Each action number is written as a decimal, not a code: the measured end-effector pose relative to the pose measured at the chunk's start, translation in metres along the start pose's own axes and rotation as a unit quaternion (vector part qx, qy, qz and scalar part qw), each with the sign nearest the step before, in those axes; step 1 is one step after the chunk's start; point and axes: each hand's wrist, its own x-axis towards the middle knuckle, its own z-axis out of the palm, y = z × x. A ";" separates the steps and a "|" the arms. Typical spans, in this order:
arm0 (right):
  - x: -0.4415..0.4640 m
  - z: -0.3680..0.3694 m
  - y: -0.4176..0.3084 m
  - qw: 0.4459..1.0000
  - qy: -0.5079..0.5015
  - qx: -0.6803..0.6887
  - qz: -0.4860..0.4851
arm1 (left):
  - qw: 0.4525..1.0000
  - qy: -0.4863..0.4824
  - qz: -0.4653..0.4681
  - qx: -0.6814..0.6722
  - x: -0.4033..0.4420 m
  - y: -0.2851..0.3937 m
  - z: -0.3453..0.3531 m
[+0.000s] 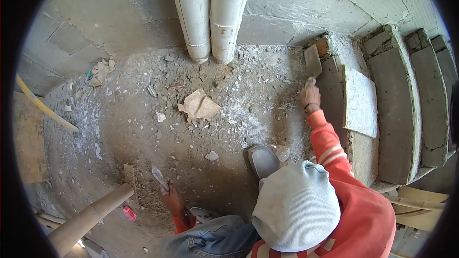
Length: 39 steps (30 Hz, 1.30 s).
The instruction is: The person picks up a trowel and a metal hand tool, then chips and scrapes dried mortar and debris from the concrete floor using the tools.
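Neither my left hand nor my right hand is in view. A co-worker in a pale knit cap and red sleeves crouches at the lower right. This person's left hand holds a small tool with a pale blade low over the dusty floor. Their other hand reaches to a flat grey piece beside the lowest step; whether it grips the piece is unclear. A light flat board leans on the steps to the right.
Curved concrete steps rise at the right. Two white pipes stand by the block wall. Crumpled brown paper lies among rubble. A thick round pole slants in at the lower left, near a red scrap.
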 end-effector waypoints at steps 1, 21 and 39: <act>0.009 -0.011 -0.005 0.998 -0.035 -0.041 0.012 | 0.999 0.004 0.036 0.039 0.000 -0.003 -0.004; 0.011 0.011 -0.048 0.868 -0.229 0.437 0.049 | 0.919 -0.010 0.103 0.380 -0.037 -0.011 0.018; -0.043 0.004 -0.114 0.877 -0.288 0.382 -0.037 | 0.916 0.010 0.106 0.387 -0.036 -0.020 0.018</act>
